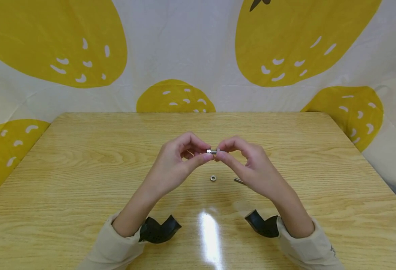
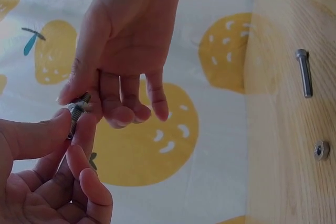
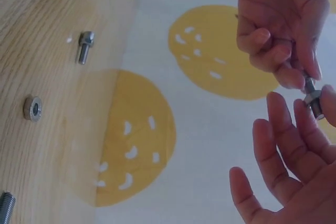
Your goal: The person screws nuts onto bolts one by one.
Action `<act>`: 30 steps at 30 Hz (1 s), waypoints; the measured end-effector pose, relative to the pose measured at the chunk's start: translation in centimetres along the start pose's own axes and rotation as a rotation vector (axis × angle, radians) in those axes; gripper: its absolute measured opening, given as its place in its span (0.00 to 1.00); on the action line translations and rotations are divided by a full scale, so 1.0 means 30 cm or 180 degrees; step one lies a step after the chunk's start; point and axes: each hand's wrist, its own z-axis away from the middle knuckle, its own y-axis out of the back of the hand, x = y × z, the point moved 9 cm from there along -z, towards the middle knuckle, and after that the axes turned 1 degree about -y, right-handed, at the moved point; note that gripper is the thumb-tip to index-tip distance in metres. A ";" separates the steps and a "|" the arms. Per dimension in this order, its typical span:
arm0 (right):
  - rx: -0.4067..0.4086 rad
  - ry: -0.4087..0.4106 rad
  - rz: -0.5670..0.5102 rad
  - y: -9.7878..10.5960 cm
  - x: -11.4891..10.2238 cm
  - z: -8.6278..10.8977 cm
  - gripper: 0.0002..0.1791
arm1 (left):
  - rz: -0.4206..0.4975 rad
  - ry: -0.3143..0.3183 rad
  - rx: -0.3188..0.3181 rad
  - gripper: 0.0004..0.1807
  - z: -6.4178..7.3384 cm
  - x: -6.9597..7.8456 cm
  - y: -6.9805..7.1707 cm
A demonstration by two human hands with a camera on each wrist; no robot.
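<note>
My left hand pinches one end of a small metal bolt between thumb and fingers above the table. From the other side, my right hand pinches around a hex nut on the bolt, with thumb and index finger close to the nut. The threaded tip pokes out past this nut in the right wrist view. Its other right-hand fingers are spread loosely. Below the hands, a loose nut lies on the table, and a second bolt lies near it, partly hidden by my right hand in the head view.
A further short bolt lies on the wooden table in the right wrist view. Behind the table hangs a white cloth with yellow fruit prints. Black wrist mounts stick out from both sleeves over the table.
</note>
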 end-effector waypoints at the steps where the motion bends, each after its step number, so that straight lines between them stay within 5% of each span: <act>1: -0.0021 -0.0032 0.0005 -0.003 0.004 0.000 0.06 | 0.0009 -0.0001 -0.0002 0.08 0.000 0.000 -0.001; 5: -0.0121 -0.0154 -0.0024 -0.015 0.018 -0.002 0.15 | 0.0037 -0.0014 0.0009 0.08 -0.001 0.000 -0.003; 9: -0.0125 -0.0209 0.0032 -0.013 0.023 0.002 0.11 | 0.0036 -0.0016 0.0003 0.07 -0.001 -0.001 -0.004; 14: 0.0060 0.0044 0.0062 0.004 -0.004 0.004 0.17 | 0.0004 -0.0024 0.0004 0.08 -0.002 0.000 -0.004; 19: 0.0108 0.0217 0.0001 0.006 -0.021 0.003 0.12 | 0.0005 -0.0015 0.0009 0.08 -0.002 0.002 -0.002; 26: -0.0003 0.0016 0.0047 -0.004 -0.002 -0.001 0.05 | 0.0015 -0.0023 -0.0006 0.08 -0.001 0.003 -0.002; 30: -0.0068 -0.0152 0.0116 -0.012 0.017 -0.004 0.13 | 0.0014 -0.0032 0.0002 0.08 -0.002 0.003 -0.002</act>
